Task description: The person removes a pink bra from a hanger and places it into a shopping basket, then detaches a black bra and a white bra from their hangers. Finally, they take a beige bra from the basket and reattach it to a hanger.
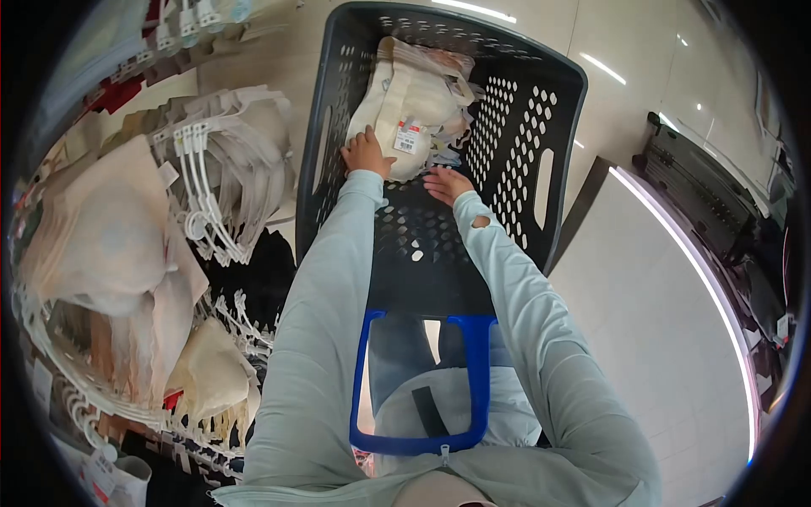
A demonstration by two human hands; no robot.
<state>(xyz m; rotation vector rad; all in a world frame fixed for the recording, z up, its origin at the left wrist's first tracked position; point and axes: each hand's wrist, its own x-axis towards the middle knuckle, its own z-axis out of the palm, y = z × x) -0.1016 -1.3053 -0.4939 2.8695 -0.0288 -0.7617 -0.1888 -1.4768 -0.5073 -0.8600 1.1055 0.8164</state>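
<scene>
Perforated dark plastic basket (515,127) holds soft cream cloth garments (405,93) above a glossy tiled floor (659,321)

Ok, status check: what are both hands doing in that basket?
Left hand on the cream garment pile, grip unclear. Right hand open at its near edge. Pile lies in the dark basket. Nothing blocking.

Clothing shop, sales floor. Evidence: rack of pale undergarments (144,253) on white plastic hangers (203,186), hung in close rows at the left; dark plastic shopping basket (524,152) with blue handle (422,380); folded garments (414,101) inside it bearing a barcode price tag (408,138); glossy light floor tiles (659,338) reflecting strip lighting.
</scene>
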